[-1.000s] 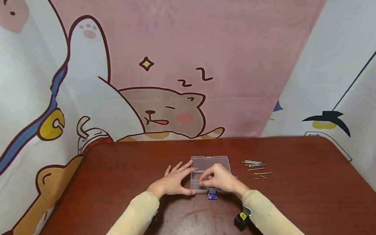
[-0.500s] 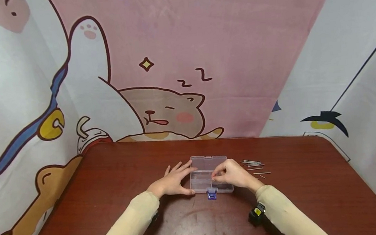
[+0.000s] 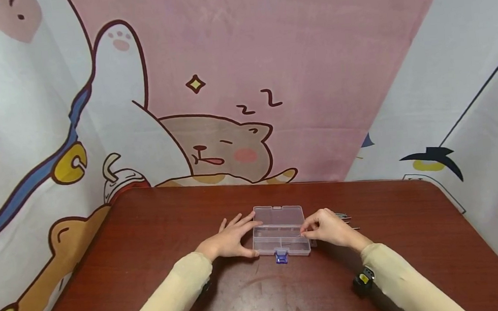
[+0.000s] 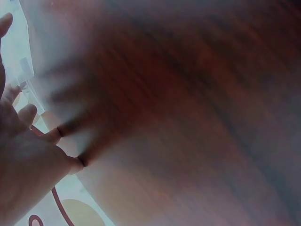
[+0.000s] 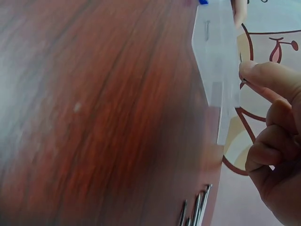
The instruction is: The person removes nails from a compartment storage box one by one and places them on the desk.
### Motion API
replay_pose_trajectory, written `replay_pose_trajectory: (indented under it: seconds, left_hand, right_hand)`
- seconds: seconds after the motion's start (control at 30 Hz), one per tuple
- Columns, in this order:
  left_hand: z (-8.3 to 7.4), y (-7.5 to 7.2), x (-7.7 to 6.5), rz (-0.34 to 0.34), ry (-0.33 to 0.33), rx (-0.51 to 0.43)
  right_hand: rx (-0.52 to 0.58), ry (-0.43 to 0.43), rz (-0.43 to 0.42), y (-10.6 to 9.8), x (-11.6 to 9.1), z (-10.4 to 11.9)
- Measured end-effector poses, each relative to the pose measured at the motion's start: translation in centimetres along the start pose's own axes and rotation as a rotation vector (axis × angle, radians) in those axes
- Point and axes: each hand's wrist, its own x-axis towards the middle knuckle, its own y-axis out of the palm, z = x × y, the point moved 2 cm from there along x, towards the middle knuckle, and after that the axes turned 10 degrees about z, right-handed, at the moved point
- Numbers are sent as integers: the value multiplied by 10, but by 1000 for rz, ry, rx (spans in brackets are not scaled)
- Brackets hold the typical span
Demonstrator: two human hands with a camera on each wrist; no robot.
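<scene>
A clear plastic compartment box (image 3: 266,246) lies with its lid (image 3: 278,215) folded back and a blue latch (image 3: 281,258) at the front. My left hand (image 3: 227,241) rests spread against its left side, fingers extended along the edge. At the box's right end, my right hand (image 3: 332,227) pinches a small thin nail (image 5: 241,57) between thumb and index finger, its tip showing in the right wrist view. Through the box wall in that view, another thin nail (image 5: 207,30) is visible. The left wrist view shows my left hand's fingers (image 4: 55,135), with the box mostly out of sight.
Several longer nails (image 5: 203,202) lie on the brown table (image 3: 170,216) to the right of the box, partly hidden behind my right hand in the head view. A cartoon-printed cloth (image 3: 312,71) hangs behind the table.
My right hand has moved rightward, from over the box's left compartments to its right end, uncovering the compartments and covering part of the loose nails. The left hand and box stay put.
</scene>
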Motion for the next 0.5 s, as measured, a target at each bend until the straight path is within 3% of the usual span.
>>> replay_pose_trajectory:
  seconds: [0.33,0.5]
  left_hand:
    - [1,1,1,3,-2,14]
    - [1,1,0,4,-4,17]
  right_hand:
    - [62,5,-15,-5,-18,-11]
    - [61,48,-31,-9,-28,-17]
